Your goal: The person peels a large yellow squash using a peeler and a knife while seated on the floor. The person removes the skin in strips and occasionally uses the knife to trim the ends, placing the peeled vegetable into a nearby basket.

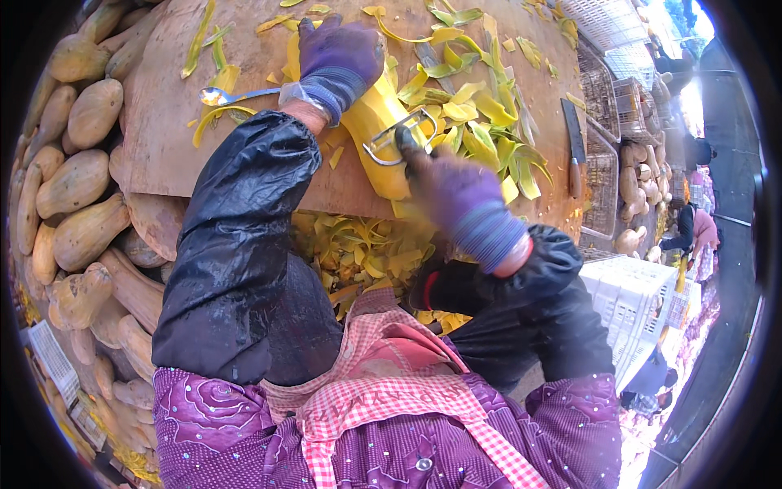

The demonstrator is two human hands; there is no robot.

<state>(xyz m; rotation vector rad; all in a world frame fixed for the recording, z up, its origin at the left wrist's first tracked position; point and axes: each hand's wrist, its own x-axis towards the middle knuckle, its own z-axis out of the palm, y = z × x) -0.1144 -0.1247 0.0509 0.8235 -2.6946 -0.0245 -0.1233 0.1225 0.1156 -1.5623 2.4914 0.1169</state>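
Observation:
A partly peeled yellow squash (377, 116) lies lengthwise on a wooden board (162, 140), its near end at the board's front edge. My left hand (339, 52), in a purple glove with a blue cuff, grips the squash's far part. Gloved the same way and slightly blurred, my right hand (455, 183) holds a metal peeler (400, 136) whose wide frame lies over the squash's right side. Green and yellow peel strips (482, 122) are heaped right of the squash. A metal spoon (235, 96) rests by my left wrist.
A knife (574, 147) lies near the board's right edge. Whole squashes (91, 113) are piled at left. Wire crates (599, 183) and a white plastic crate (629, 305) stand at right. Peelings (366, 244) cover the ground below the board. Another person (696, 229) bends over farther right.

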